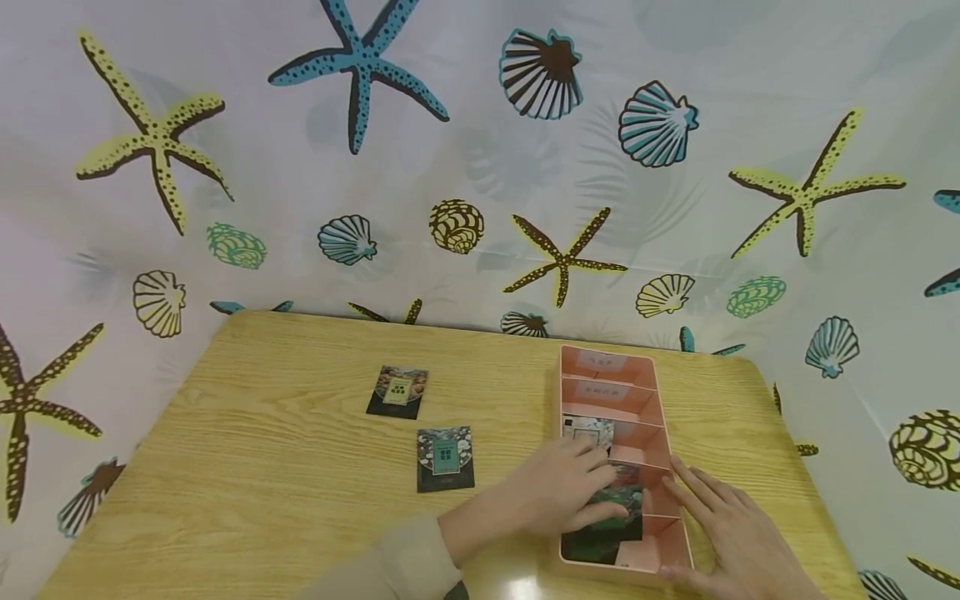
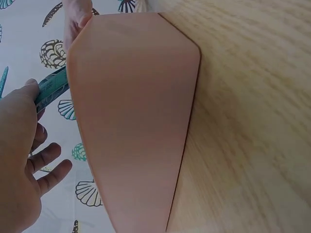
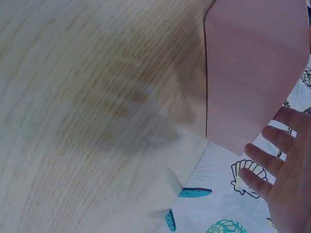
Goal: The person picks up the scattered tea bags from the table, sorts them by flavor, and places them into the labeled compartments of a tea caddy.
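Observation:
A pink divided box [image 1: 609, 573] stands on the table's right side. My left hand [image 1: 558, 487] reaches over its left wall and pinches a dark printed packet [image 1: 630, 518] above the near compartments. In the left wrist view, the thumb of the left hand [image 2: 19, 145] lies against the packet's greenish edge [image 2: 52, 88], with the other fingers spread below. Under it, another dark packet [image 1: 588, 548] sits in the nearest compartment. A light-topped packet [image 1: 588, 428] is in the middle one. My right hand [image 1: 738, 533] rests fingers extended against the box's right wall; the right wrist view shows these fingers [image 3: 262, 160] spread.
Two dark packets lie flat left of the box: one with a tan label [image 1: 397, 392], one with a teal label [image 1: 446, 458]. White labels mark the two far compartments. A patterned curtain [image 1: 480, 167] hangs behind the wooden table [image 1: 285, 433].

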A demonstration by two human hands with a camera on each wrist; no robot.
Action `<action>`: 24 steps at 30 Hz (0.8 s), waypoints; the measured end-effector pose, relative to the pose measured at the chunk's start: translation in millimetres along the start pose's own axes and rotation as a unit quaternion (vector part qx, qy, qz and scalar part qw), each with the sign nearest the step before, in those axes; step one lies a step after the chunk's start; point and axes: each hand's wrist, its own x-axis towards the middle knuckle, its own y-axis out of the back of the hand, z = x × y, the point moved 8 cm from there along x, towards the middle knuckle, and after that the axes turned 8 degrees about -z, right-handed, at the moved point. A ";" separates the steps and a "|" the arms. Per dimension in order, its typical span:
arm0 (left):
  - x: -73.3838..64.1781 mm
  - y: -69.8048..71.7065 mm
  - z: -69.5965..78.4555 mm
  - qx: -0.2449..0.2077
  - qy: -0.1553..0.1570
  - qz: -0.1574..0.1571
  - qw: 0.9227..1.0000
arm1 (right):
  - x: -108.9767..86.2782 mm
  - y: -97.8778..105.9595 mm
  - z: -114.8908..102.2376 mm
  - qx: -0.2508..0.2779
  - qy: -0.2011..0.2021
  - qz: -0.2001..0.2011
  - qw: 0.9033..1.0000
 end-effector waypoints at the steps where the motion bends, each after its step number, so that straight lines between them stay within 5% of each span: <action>1: -0.1 -4.2 1.4 -0.002 0.000 -0.007 1.000 | -0.1 -0.1 0.0 0.000 0.000 0.001 1.000; 10: -4.9 -32.9 13.3 -0.018 -0.012 -0.053 0.998 | -0.5 -0.2 0.2 0.001 0.001 0.003 1.000; 24: -14.7 -29.0 -3.0 -0.058 0.017 -0.064 0.996 | 0.6 -2.1 0.9 0.005 -0.021 -0.018 1.000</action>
